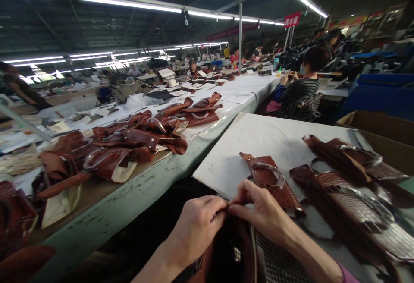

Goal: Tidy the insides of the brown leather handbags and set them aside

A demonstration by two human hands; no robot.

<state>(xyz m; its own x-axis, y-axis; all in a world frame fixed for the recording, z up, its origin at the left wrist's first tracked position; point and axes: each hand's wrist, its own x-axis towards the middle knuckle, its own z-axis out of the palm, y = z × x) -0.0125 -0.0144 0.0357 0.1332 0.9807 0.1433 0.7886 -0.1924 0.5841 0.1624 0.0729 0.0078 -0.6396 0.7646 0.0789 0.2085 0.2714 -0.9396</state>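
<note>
Low in front of me is a dark brown leather bag (245, 248), its opening facing up and its inside in shadow. My left hand (199, 224) pinches the upper edge of this bag, fingers curled and thumb pressed in. Right beside it, my right hand (258, 209) grips the same edge between thumb and fingers, the fingertips of both hands nearly touching. What lies between the fingertips is too small to make out. Just beyond my right hand, a reddish-brown bag piece (271, 179) with a plastic-wrapped handle lies on the white board.
More brown bag pieces (352, 196) lie on the white board (223, 162) to my right, near a cardboard box (384, 132). A long table (155, 201) on my left carries a heap of unfinished bags (139, 138). A co-worker in a striped top (300, 91) sits ahead.
</note>
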